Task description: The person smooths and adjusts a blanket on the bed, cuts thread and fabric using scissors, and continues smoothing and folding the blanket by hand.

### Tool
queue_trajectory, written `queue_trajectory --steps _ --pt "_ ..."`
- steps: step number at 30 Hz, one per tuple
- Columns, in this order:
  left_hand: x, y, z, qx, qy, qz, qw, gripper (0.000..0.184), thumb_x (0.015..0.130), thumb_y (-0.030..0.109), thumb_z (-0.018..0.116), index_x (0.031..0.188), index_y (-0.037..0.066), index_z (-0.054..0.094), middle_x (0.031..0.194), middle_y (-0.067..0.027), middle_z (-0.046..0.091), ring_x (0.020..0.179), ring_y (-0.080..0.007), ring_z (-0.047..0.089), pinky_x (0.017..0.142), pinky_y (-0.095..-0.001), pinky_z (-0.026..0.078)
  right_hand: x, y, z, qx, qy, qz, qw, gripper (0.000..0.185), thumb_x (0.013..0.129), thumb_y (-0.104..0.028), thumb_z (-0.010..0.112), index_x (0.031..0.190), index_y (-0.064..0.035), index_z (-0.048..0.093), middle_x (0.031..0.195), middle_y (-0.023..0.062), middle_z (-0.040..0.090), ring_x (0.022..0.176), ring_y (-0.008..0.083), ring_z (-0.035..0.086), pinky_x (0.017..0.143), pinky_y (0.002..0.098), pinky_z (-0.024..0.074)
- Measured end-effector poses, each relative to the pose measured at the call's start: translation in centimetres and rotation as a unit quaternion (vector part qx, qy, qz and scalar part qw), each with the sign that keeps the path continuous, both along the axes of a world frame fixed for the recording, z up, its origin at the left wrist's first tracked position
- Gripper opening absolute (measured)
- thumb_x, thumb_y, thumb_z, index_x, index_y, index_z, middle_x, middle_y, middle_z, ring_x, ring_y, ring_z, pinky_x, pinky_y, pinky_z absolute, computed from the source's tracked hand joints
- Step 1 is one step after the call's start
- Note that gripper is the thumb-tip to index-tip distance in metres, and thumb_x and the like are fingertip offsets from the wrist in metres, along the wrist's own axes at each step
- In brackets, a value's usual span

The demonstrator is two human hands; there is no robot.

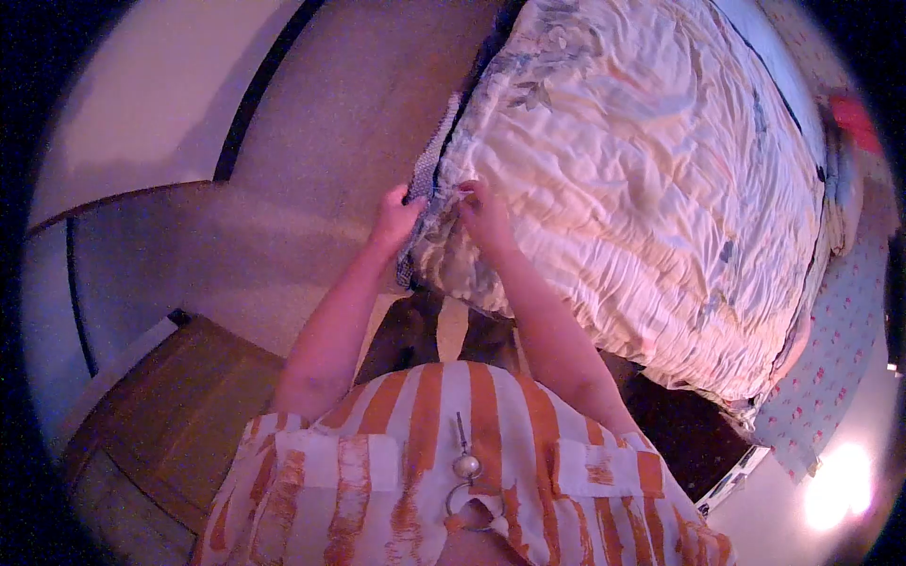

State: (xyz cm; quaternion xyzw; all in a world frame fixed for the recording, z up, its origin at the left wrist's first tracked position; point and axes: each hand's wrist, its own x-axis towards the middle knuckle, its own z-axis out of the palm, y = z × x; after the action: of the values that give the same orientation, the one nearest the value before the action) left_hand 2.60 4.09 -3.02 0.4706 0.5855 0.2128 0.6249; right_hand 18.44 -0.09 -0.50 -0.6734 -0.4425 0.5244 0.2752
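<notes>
A thick, wrinkled pale quilt point(623, 179) with a faded floral pattern covers the bed. Along its left edge hangs a dotted grey-white cloth point(425, 174). My left hand point(397, 219) is closed on this dotted cloth, thumb on top, at the side of the bed. Just to the right, my right hand point(483, 219) is closed in a pinch at the quilt's edge, near a small pale strip. What exactly its fingertips hold is too small to make out. The two hands are a short gap apart.
Carpeted floor point(311, 141) lies left of the bed. A brown wooden piece point(189, 406) stands at the lower left. At the right are a flowered cloth point(826, 340), a red item point(854, 123) and a bright light point(838, 486). A dark box-like object point(689, 434) is below the quilt.
</notes>
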Motion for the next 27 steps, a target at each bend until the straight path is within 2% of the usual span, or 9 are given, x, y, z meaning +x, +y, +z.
queue_trajectory --steps 3,5,9,14,16,20,22,24,27 --pt "0.7 -0.3 2.9 0.009 -0.031 0.075 0.997 0.016 0.078 0.013 0.053 0.087 0.000 0.055 0.075 -0.0020 0.055 0.068 -0.0107 0.050 0.063 -0.0257 0.041 0.1 0.3 -0.5 0.036 -0.042 -0.030 0.998 0.032 0.070 -0.006 0.056 0.102 -0.0075 0.053 0.069 0.0084 0.055 0.063 0.0164 0.052 0.059 0.0296 0.0433" --pt "0.7 -0.2 3.9 -0.004 -0.059 0.118 0.991 0.016 0.078 0.013 0.052 0.087 0.000 0.055 0.075 -0.0020 0.055 0.069 -0.0102 0.049 0.062 -0.0252 0.041 -0.2 0.5 -2.2 0.194 -0.130 0.063 0.970 0.029 0.072 -0.015 0.055 0.100 -0.0110 0.052 0.073 0.0132 0.057 0.065 0.0299 0.056 0.058 0.0372 0.0433" --pt "-0.7 0.7 1.2 -0.038 -0.057 0.170 0.983 0.016 0.079 0.014 0.051 0.083 -0.001 0.055 0.073 -0.0015 0.055 0.066 -0.0096 0.048 0.060 -0.0256 0.040 -0.1 0.8 -1.6 0.147 -0.247 0.105 0.952 0.022 0.071 -0.019 0.058 0.090 -0.0100 0.054 0.068 0.0131 0.057 0.064 0.0331 0.055 0.059 0.0391 0.0421" --pt "-3.2 1.5 -2.1 0.004 -0.036 0.184 0.982 0.016 0.078 0.015 0.052 0.080 -0.001 0.055 0.071 -0.0054 0.056 0.063 -0.0126 0.049 0.058 -0.0275 0.040 1.8 -1.1 -0.2 0.090 0.029 -0.065 0.993 0.024 0.075 -0.026 0.058 0.066 -0.0047 0.052 0.058 0.0048 0.051 0.053 0.0182 0.050 0.051 0.0298 0.0398" --pt "-3.4 2.0 -2.8 0.121 0.156 0.098 0.975 0.015 0.076 0.014 0.052 0.078 0.000 0.055 0.070 -0.0121 0.057 0.062 -0.0217 0.052 0.059 -0.0319 0.041 2.8 -1.7 1.1 0.048 0.125 -0.116 0.984 0.024 0.076 -0.025 0.056 0.065 -0.0053 0.050 0.057 0.0023 0.048 0.052 0.0142 0.046 0.048 0.0270 0.0371" --pt "-1.7 1.7 -2.4 0.254 0.235 0.095 0.933 0.017 0.074 0.014 0.052 0.084 0.001 0.053 0.075 -0.0167 0.056 0.064 -0.0317 0.053 0.061 -0.0390 0.041 4.6 -2.9 2.7 -0.046 0.241 -0.246 0.938 0.021 0.079 -0.021 0.054 0.065 -0.0076 0.048 0.056 0.0003 0.045 0.048 0.0091 0.040 0.043 0.0231 0.0309" --pt "0.4 1.4 0.5 0.474 0.367 0.025 0.800 0.029 0.074 0.018 0.053 0.097 0.001 0.048 0.084 -0.0168 0.057 0.074 -0.0354 0.053 0.069 -0.0428 0.041 5.2 -3.3 2.1 -0.038 0.267 -0.261 0.927 0.020 0.079 -0.021 0.054 0.066 -0.0076 0.048 0.056 0.0002 0.045 0.048 0.0092 0.040 0.043 0.0230 0.0311" --pt "1.7 1.1 0.4 0.423 0.301 -0.027 0.854 0.042 0.073 0.023 0.056 0.108 0.002 0.042 0.092 -0.0180 0.056 0.083 -0.0344 0.053 0.075 -0.0411 0.040 5.6 -3.5 1.7 -0.030 0.295 -0.277 0.914 0.019 0.079 -0.021 0.054 0.067 -0.0075 0.048 0.056 0.0000 0.044 0.048 0.0094 0.040 0.043 0.0229 0.0312" --pt "4.0 0.9 0.2 0.088 0.157 -0.010 0.984 0.037 0.074 0.022 0.058 0.102 -0.001 0.049 0.093 -0.0161 0.057 0.083 -0.0274 0.056 0.075 -0.0341 0.042 5.9 -3.9 2.2 -0.035 0.323 -0.244 0.914 0.017 0.079 -0.021 0.054 0.069 -0.0080 0.049 0.057 0.0008 0.046 0.048 0.0096 0.041 0.043 0.0227 0.0315"
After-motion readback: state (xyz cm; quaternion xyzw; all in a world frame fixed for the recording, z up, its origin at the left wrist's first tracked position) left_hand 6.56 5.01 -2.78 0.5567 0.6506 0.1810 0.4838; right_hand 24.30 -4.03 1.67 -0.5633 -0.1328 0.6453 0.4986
